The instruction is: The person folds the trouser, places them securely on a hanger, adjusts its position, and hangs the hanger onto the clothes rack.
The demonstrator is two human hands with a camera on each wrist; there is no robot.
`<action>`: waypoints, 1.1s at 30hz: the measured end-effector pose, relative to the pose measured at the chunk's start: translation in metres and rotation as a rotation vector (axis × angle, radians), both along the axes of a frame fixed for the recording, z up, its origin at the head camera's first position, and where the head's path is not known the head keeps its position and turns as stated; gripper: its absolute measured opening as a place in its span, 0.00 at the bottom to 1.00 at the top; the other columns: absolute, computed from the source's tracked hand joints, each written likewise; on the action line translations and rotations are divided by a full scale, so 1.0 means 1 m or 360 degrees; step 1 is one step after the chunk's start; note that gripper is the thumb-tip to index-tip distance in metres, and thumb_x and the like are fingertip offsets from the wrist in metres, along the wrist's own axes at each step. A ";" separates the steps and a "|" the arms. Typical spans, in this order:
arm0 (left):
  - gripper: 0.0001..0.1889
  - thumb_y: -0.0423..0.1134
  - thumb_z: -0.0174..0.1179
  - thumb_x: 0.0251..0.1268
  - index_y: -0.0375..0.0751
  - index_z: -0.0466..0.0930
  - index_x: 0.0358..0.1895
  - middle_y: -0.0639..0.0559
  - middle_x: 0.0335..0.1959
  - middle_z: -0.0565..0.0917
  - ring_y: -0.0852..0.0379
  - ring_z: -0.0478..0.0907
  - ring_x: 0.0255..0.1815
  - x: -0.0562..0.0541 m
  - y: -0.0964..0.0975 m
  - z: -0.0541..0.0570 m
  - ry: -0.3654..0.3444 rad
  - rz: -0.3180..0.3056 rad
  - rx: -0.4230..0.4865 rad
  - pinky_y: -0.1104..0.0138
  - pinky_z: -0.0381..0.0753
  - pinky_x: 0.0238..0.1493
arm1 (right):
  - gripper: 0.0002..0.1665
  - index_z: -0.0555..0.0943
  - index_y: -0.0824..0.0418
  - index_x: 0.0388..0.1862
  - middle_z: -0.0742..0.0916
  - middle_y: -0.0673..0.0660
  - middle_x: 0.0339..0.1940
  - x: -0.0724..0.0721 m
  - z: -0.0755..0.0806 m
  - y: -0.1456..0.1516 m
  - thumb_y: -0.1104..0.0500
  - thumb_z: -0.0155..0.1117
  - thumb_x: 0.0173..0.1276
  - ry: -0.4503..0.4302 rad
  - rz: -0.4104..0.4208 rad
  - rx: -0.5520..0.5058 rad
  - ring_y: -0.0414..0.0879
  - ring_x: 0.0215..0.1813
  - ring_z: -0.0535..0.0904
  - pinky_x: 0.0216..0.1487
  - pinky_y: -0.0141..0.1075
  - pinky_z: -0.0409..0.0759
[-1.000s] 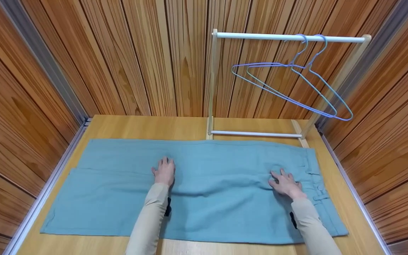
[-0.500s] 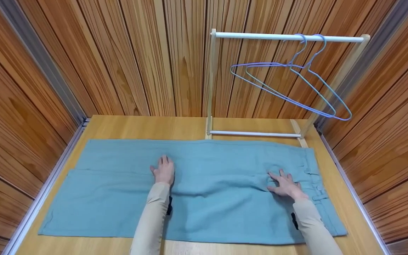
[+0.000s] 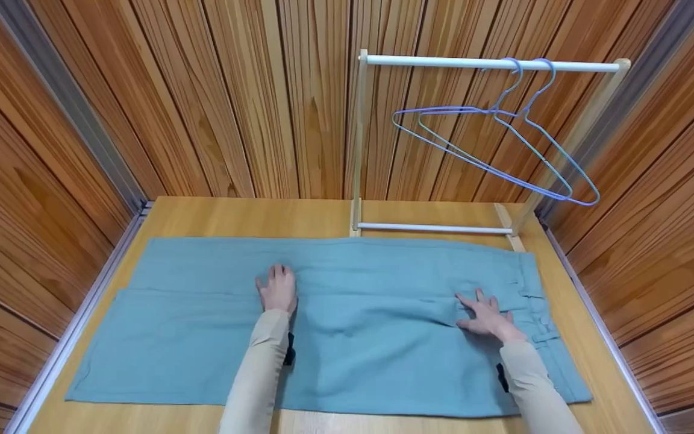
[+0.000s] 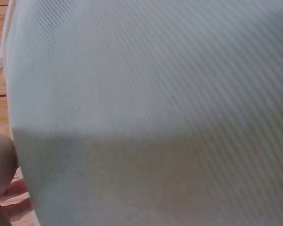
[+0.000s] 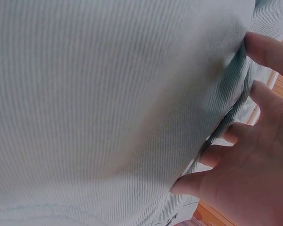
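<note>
I seem to be smoothing the blue-green trousers (image 3: 347,361), lying on the table (image 3: 250,216) at six o'clock. My left hand (image 3: 277,294) is resting relaxed at ten o'clock from their middle; my right hand (image 3: 487,316) is touching them at three, fingers (image 5: 191,183) spread. The wrinkle (image 3: 377,313) between is probably calling for flattening.

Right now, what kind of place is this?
Maybe a small booth for handling clothes: wood-look walls stand close around the table, trousers lie spread on it, and hangers hang from a rack.
</note>
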State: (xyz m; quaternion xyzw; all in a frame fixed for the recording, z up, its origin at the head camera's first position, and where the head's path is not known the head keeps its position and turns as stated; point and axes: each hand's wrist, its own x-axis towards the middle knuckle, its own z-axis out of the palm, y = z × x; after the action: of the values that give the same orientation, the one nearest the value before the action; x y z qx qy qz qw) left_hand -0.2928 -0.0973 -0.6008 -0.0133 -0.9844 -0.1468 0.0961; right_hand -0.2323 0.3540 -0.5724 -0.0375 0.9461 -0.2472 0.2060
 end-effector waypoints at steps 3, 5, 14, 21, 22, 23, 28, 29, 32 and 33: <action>0.14 0.35 0.58 0.72 0.32 0.79 0.56 0.36 0.57 0.78 0.37 0.73 0.63 -0.008 0.000 -0.011 0.0057 0.0022 -0.0026 0.33 0.66 0.68 | 0.43 0.57 0.57 0.81 0.45 0.77 0.81 0.000 0.000 -0.009 0.47 0.60 0.73 0.0010 -0.0070 0.0064 0.83 0.77 0.34 0.66 0.83 0.36; 0.13 0.36 0.59 0.71 0.33 0.81 0.53 0.37 0.55 0.79 0.36 0.74 0.61 -0.003 0.002 -0.007 0.0116 0.0006 -0.0031 0.35 0.67 0.67 | 0.42 0.59 0.57 0.80 0.47 0.77 0.81 0.002 0.000 -0.012 0.49 0.62 0.72 0.0049 -0.0087 0.0072 0.82 0.78 0.36 0.66 0.83 0.37; 0.05 0.39 0.62 0.69 0.43 0.82 0.43 0.45 0.41 0.82 0.42 0.74 0.46 0.026 -0.005 0.007 0.0203 -0.0460 0.0119 0.49 0.74 0.50 | 0.39 0.65 0.60 0.76 0.56 0.74 0.80 0.017 0.003 -0.018 0.56 0.66 0.69 0.0385 -0.0054 0.0140 0.75 0.80 0.45 0.68 0.80 0.44; 0.06 0.39 0.65 0.67 0.44 0.82 0.43 0.48 0.39 0.81 0.47 0.74 0.44 0.048 -0.026 0.014 0.0083 -0.0680 0.0206 0.51 0.74 0.50 | 0.34 0.72 0.64 0.69 0.69 0.73 0.72 0.046 0.007 -0.007 0.59 0.70 0.66 0.0512 -0.0059 0.0080 0.72 0.72 0.61 0.68 0.72 0.59; 0.06 0.39 0.66 0.67 0.45 0.82 0.43 0.48 0.39 0.81 0.47 0.74 0.44 0.050 -0.029 0.015 0.0069 -0.0720 0.0221 0.51 0.74 0.50 | 0.30 0.74 0.63 0.64 0.73 0.71 0.66 0.050 0.008 -0.005 0.59 0.72 0.64 0.0531 -0.0069 0.0091 0.70 0.67 0.66 0.65 0.68 0.65; 0.06 0.38 0.66 0.66 0.45 0.82 0.43 0.48 0.39 0.82 0.48 0.75 0.43 0.053 -0.031 0.015 0.0056 -0.0760 0.0227 0.51 0.75 0.50 | 0.27 0.76 0.62 0.58 0.77 0.68 0.59 0.054 0.008 -0.003 0.59 0.73 0.63 0.0543 -0.0081 0.0102 0.66 0.61 0.70 0.60 0.63 0.70; 0.08 0.36 0.70 0.60 0.44 0.82 0.40 0.49 0.36 0.84 0.51 0.79 0.39 0.063 -0.041 0.018 -0.0042 -0.0917 0.0259 0.55 0.78 0.44 | 0.15 0.76 0.56 0.37 0.79 0.53 0.35 0.066 0.013 0.005 0.58 0.75 0.60 0.0451 -0.0074 0.0151 0.49 0.39 0.72 0.40 0.43 0.69; 0.08 0.35 0.70 0.59 0.44 0.82 0.39 0.49 0.35 0.84 0.52 0.80 0.38 0.066 -0.043 0.018 -0.0068 -0.0932 0.0255 0.57 0.78 0.43 | 0.14 0.76 0.55 0.35 0.79 0.52 0.33 0.068 0.014 0.006 0.58 0.75 0.60 0.0404 -0.0074 0.0147 0.47 0.37 0.71 0.38 0.41 0.68; 0.07 0.34 0.71 0.58 0.43 0.82 0.37 0.49 0.34 0.84 0.52 0.80 0.36 0.073 -0.048 0.019 -0.0155 -0.0959 0.0262 0.61 0.79 0.38 | 0.12 0.77 0.55 0.33 0.80 0.52 0.30 0.075 0.017 0.012 0.58 0.75 0.60 0.0260 -0.0084 0.0124 0.45 0.33 0.71 0.33 0.38 0.68; 0.07 0.34 0.71 0.58 0.43 0.82 0.37 0.49 0.33 0.84 0.52 0.80 0.35 0.076 -0.049 0.019 -0.0179 -0.0958 0.0258 0.61 0.79 0.38 | 0.12 0.78 0.54 0.33 0.79 0.51 0.29 0.078 0.018 0.014 0.58 0.75 0.59 0.0213 -0.0093 0.0115 0.45 0.32 0.71 0.33 0.38 0.67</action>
State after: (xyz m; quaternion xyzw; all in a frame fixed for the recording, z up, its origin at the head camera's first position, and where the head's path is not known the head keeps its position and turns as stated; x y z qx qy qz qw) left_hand -0.2167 -0.1464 -0.5819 -0.2881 -0.9251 -0.2471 -0.0056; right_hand -0.1543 0.3677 -0.5541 -0.0188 0.9668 -0.2156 0.1361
